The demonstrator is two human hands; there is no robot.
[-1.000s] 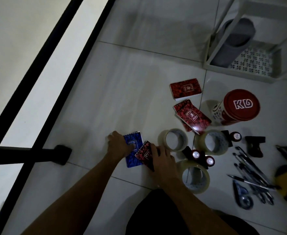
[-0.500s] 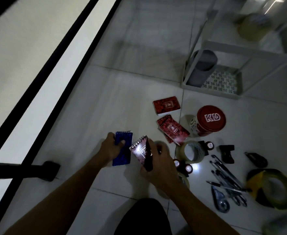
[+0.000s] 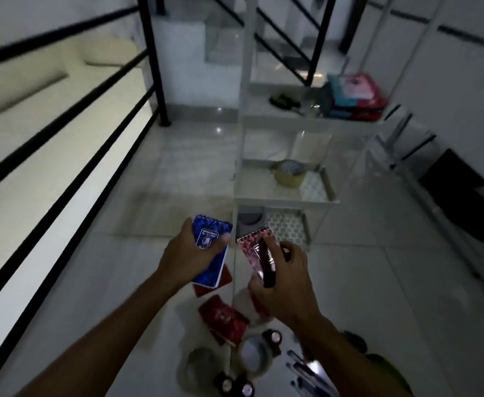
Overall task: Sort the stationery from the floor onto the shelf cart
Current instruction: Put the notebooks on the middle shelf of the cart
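Dim tiled floor (image 3: 378, 282), white cart (image 3: 285, 196) far centre; left hand (image 3: 190, 255) grips a blue pad (image 3: 212, 253), right hand (image 3: 282, 279) grips a red pad (image 3: 256, 252), both lifted; carrying step, I judge; next, set them on a shelf.

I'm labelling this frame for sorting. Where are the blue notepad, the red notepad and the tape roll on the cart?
blue notepad (image 3: 209, 255): head view, on its cover below the logo.
red notepad (image 3: 253, 247): head view, on its patterned cover.
tape roll (image 3: 289, 173): head view, on its top rim.
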